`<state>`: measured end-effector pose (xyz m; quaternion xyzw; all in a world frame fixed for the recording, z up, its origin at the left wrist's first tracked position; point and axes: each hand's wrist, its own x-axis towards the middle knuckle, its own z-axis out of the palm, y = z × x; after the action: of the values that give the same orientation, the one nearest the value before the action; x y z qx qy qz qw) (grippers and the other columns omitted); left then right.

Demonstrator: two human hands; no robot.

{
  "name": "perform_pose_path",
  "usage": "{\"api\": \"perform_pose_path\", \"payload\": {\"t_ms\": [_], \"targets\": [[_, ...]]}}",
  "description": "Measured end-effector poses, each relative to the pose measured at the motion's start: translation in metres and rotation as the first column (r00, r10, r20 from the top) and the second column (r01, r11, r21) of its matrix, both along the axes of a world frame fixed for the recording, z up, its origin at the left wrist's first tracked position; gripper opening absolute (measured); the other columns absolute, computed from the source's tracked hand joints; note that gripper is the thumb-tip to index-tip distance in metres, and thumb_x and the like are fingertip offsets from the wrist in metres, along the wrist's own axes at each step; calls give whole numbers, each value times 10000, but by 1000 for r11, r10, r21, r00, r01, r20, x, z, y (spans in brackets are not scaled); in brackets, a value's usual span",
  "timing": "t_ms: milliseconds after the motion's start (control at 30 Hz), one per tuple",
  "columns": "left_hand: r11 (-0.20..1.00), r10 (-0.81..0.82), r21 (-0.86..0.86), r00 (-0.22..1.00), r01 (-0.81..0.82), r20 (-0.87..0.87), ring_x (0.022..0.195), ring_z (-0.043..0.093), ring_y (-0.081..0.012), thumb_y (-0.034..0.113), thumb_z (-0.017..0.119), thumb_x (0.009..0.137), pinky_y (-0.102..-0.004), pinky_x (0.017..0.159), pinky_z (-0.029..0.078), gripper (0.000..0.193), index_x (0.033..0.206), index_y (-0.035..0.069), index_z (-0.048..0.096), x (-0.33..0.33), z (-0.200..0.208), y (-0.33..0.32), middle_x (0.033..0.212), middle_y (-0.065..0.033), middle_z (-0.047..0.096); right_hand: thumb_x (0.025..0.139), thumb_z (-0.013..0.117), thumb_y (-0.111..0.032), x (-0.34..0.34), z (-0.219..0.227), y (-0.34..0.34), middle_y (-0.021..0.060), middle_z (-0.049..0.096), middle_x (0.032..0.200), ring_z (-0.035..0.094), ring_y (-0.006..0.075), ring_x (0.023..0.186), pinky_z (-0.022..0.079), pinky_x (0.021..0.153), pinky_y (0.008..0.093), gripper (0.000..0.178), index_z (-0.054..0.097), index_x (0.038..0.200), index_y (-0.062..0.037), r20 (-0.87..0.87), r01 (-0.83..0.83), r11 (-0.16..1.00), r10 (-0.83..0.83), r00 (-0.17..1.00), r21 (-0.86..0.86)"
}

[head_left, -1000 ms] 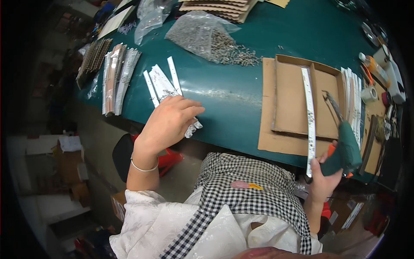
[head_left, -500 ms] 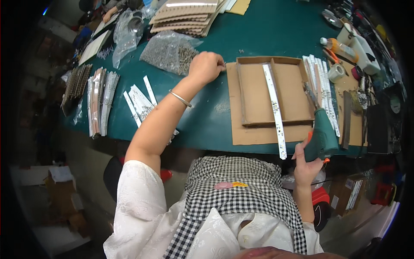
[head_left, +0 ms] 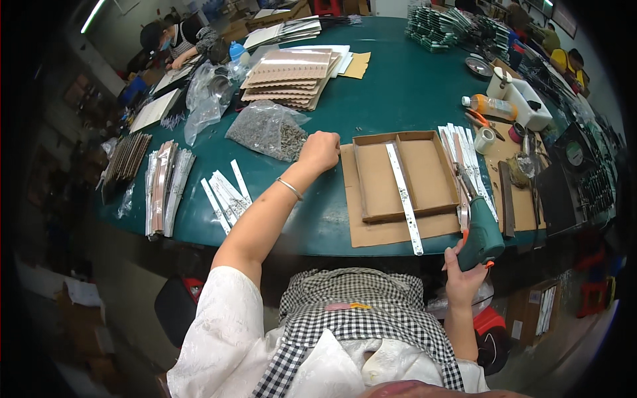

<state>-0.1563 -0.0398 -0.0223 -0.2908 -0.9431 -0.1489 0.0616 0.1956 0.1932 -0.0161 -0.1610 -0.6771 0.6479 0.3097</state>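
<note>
My right hand (head_left: 462, 282) is wrapped round the handle of a green glue gun (head_left: 483, 232) with an orange trigger. Its nozzle points away from me, beside the right edge of a shallow cardboard tray (head_left: 431, 174). Lengthwise over the tray lies a white speckled strip (head_left: 403, 196), its near end reaching past the tray's front wall. My left hand (head_left: 320, 151) is closed, fingers curled, at the tray's far left corner. What it pinches, if anything, is hidden. Just left of it sits a clear plastic bag (head_left: 262, 129) of small greyish pieces.
A flat cardboard sheet (head_left: 391, 237) lies under the tray. White strips (head_left: 229, 196) spread left of my forearm; bundled strips (head_left: 166, 189) lie farther left. Stacked corrugated sheets (head_left: 285, 79) stand behind the bag. At right are an orange bottle (head_left: 491, 106) and a tape roll (head_left: 484, 139).
The view has tilted up, bringing more of the far table and other people into sight. My hands stay in about the same places relative to the tray.
</note>
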Motion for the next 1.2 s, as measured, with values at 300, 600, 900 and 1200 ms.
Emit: {"api": "perform_pose_path", "payload": {"t_ms": [300, 600, 900, 1200], "targets": [[665, -292, 736, 862, -129, 414, 742, 680, -160, 44, 742, 861, -285, 705, 540, 76, 919, -5, 733, 100, 61, 16, 824, -82, 731, 851, 714, 77, -5, 22, -3, 49, 601, 987, 578, 82, 819, 491, 694, 216, 522, 507, 1329, 47, -8, -39, 999, 39, 999, -33], [270, -773, 849, 422, -455, 473, 775, 685, -195, 75, 814, 825, -297, 689, 543, 204, 951, -13, 679, 164, 62, 18, 884, -133, 723, 834, 726, 66, -35, 50, -14, 40, 613, 942, 596, 102, 800, 511, 660, 231, 506, 529, 1298, 20, -71, -192, 978, 197, 978, 75], [346, -704, 906, 571, -244, 422, 829, 705, -205, -46, 798, 792, -315, 766, 574, 125, 884, -45, 714, 170, 66, 52, 895, -149, 729, 863, 739, 43, -86, 64, -12, 104, 712, 1025, 697, 153, 941, 567, 840, 293, 277, 632, 1118, 28, -152, -349, 937, 345, 926, 5], [449, -579, 843, 621, -297, 528, 828, 706, -143, -8, 799, 821, -274, 753, 565, 104, 900, -41, 741, 152, 47, 51, 905, -116, 751, 849, 755, 52, -115, 49, -10, 101, 721, 1047, 705, 150, 951, 571, 842, 281, 303, 635, 1125, 23, -42, -404, 912, 402, 915, -74]]}}
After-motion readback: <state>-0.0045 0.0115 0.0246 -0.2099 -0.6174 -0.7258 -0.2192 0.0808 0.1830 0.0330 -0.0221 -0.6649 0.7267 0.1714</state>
